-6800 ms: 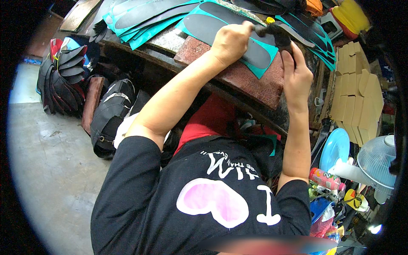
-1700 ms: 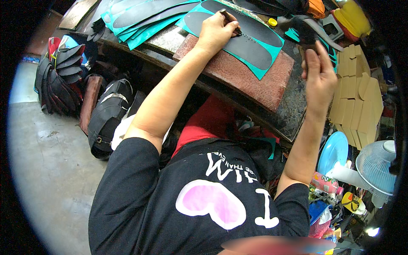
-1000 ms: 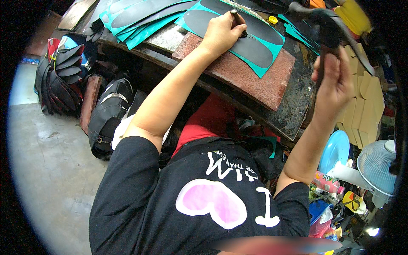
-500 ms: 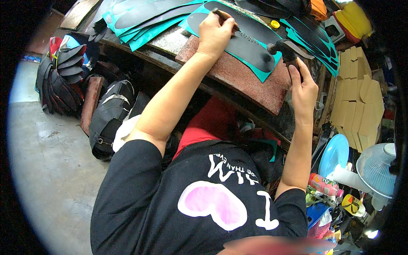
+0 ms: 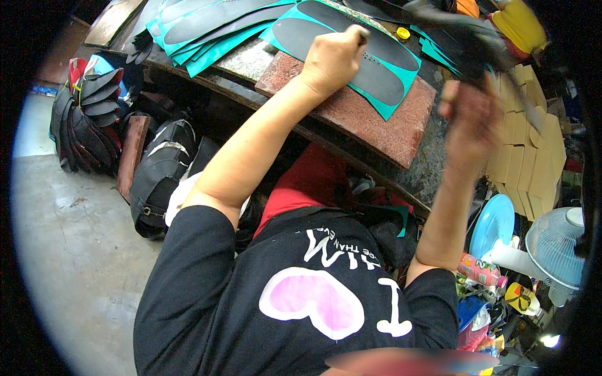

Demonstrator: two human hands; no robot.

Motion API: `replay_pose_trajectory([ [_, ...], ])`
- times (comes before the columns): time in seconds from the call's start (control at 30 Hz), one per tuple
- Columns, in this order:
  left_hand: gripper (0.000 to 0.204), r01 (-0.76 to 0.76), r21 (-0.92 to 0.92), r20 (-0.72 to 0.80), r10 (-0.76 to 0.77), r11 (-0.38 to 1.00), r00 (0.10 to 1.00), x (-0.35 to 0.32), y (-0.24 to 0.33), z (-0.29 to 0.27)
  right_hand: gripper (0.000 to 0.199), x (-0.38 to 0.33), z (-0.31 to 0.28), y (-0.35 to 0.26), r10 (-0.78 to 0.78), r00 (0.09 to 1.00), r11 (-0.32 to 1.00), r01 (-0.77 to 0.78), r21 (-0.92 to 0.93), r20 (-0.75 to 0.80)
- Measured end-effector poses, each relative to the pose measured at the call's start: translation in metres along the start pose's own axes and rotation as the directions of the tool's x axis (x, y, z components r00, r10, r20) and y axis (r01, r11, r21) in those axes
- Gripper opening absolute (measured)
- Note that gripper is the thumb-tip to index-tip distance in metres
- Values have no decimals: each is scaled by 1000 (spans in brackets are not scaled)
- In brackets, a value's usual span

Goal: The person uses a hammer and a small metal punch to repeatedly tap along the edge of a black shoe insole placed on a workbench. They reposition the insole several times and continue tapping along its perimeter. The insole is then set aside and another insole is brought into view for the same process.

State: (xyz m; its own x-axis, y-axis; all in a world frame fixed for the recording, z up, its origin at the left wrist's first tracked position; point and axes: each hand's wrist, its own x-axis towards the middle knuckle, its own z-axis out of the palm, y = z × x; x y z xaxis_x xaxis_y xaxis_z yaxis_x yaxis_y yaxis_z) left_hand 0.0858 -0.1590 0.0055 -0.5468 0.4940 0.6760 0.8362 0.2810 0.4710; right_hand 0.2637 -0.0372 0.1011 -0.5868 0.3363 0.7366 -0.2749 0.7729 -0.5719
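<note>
My left hand (image 5: 331, 61) is closed around a short punch-like tool (image 5: 364, 34), whose top end shows above the fist. Its lower tip is hidden behind my fingers. Under that hand lies a black sole-shaped sheet with teal edges (image 5: 387, 93), marked by a row of small holes along its middle. The sheet rests on a reddish speckled slab (image 5: 404, 135). To the right, my right hand (image 5: 471, 119) is closed on a hammer (image 5: 464, 28), raised away from the punch; both are smeared by motion.
More black-and-teal sheets (image 5: 219, 25) are fanned out at the table's far left. A yellow cap (image 5: 402, 33) lies beyond the slab. Folded cardboard (image 5: 527, 150) and a fan (image 5: 555, 241) stand at right. Bundled black pieces (image 5: 88, 119) stand on the floor at left.
My right hand has swung the hammer up and to the right, away from the sheet. My left hand has shifted slightly right along the sheet with the punch, its fingers now turned into a fist.
</note>
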Motion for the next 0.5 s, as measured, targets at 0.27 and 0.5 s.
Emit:
replay_pose_trajectory([
  [0.27,17,459,-668,126,-519,586,845,4,-21,7,40,-28,-3,71,462,882,881,-442,-170,95],
  [0.5,16,180,-232,56,-172,956,984,3,-21,4,36,6,-26,-6,170,984,957,-149,249,-62],
])
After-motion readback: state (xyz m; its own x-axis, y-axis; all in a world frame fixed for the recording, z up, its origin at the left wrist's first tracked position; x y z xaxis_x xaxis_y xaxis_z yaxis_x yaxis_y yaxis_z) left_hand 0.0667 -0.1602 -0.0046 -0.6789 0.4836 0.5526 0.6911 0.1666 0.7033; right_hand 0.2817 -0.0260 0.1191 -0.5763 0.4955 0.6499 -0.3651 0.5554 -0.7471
